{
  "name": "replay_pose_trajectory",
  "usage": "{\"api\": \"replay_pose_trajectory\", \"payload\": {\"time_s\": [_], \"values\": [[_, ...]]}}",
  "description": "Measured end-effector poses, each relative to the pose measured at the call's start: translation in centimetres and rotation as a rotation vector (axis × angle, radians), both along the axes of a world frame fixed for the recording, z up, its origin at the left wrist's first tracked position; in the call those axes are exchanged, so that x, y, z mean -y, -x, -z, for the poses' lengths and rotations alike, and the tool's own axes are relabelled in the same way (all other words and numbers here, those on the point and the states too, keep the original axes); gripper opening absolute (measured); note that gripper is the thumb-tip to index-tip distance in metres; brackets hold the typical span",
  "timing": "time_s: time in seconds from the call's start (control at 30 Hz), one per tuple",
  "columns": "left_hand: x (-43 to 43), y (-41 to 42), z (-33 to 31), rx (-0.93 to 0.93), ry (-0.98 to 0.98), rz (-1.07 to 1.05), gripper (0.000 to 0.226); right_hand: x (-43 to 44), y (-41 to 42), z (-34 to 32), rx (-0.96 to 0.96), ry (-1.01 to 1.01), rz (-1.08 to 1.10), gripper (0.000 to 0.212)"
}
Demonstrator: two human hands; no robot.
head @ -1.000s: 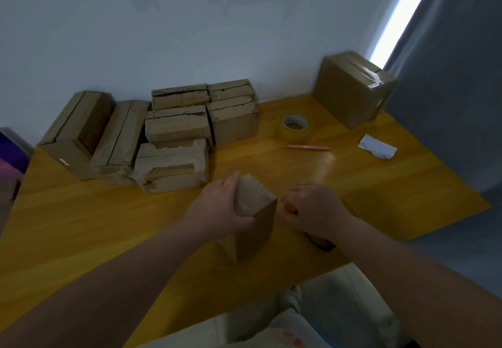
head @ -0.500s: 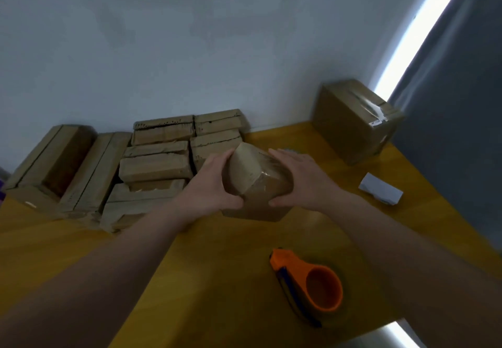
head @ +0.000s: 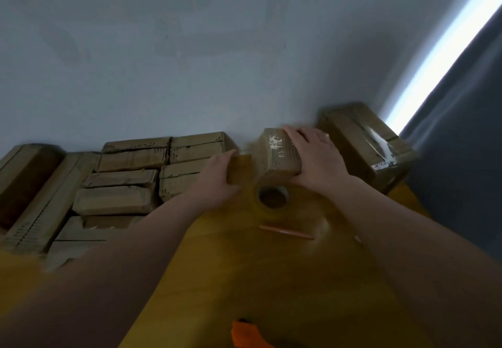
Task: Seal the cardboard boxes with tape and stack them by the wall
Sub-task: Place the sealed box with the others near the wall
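Observation:
A small taped cardboard box [head: 274, 157] is held between both hands near the wall, to the right of the stacked boxes [head: 130, 181]. My left hand [head: 217, 179] grips its left side and my right hand [head: 315, 157] grips its right side and top. Shiny tape shows on the box's top face. A roll of clear tape [head: 271, 201] lies on the table just in front of the box. The orange tape dispenser [head: 247, 336] peeks in at the bottom edge.
A larger taped box [head: 364, 143] stands at the right by the wall. Two long boxes [head: 32, 192] lean at the far left. A thin orange pen [head: 286, 232] lies on the yellow wooden table [head: 244, 279]. A dark curtain [head: 461, 130] hangs at the right.
Both hands have carried the small box away from the near table toward the wall, beside the stacked boxes. The view has moved forward, leaving the orange dispenser behind at the bottom.

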State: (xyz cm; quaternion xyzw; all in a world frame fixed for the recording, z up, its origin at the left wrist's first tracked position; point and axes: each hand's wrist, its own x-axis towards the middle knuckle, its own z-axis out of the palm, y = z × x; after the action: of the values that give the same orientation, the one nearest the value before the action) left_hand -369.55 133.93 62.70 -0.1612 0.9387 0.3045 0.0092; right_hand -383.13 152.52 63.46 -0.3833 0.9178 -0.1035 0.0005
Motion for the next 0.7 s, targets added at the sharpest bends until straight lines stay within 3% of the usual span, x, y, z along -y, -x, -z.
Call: {"api": "replay_pose_trajectory", "payload": {"time_s": [0.17,0.57,0.7], "values": [[0.7,2.1,1.9,0.052,0.091,-0.054,0.07,2.1,5.7,3.1,-0.072,-0.105,0.002,0.106],[1.5,4.5,5.1,0.116,0.11,-0.06,0.057,3.1,11.2,7.4,0.097,-0.238,0.059,0.091],[1.3,5.1,5.1,0.122,0.131,-0.042,0.055,3.0,11.4,7.8,0.118,-0.267,0.158,0.073]]}}
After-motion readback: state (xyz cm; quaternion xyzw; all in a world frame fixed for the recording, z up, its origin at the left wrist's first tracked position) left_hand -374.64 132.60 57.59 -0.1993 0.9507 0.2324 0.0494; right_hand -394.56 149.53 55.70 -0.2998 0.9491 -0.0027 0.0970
